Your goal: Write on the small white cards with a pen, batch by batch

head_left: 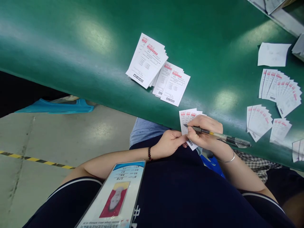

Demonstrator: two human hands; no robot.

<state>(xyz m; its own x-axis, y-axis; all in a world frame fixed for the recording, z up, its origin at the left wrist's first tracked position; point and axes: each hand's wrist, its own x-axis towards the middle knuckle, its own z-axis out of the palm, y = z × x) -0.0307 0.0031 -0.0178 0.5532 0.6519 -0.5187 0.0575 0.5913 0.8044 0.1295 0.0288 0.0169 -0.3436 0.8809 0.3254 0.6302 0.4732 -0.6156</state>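
Close to the table's front edge, my left hand (pixel 170 143) pinches the lower left side of a small fan of certificate cards (pixel 184 118), white with red print. My right hand (pixel 206 130) is closed around a pen (pixel 223 136) and rests over the right part of the same cards. The pen lies slantwise, its tip at the cards' left part and its clear barrel pointing right. Beyond my hands lie a thick pile of certificate cards (pixel 147 63) and a smaller overlapping stack of cards (pixel 175 87). My fingers hide part of the held cards.
On the right of the green table (pixel 201 41) lie several fanned card groups (pixel 258 120) and a blank paper slip (pixel 274 54). A box or paper stack (pixel 298 47) stands at the far right edge. A blue stool (pixel 59 106) is on the floor at left. An ID badge (pixel 118 193) hangs at my chest.
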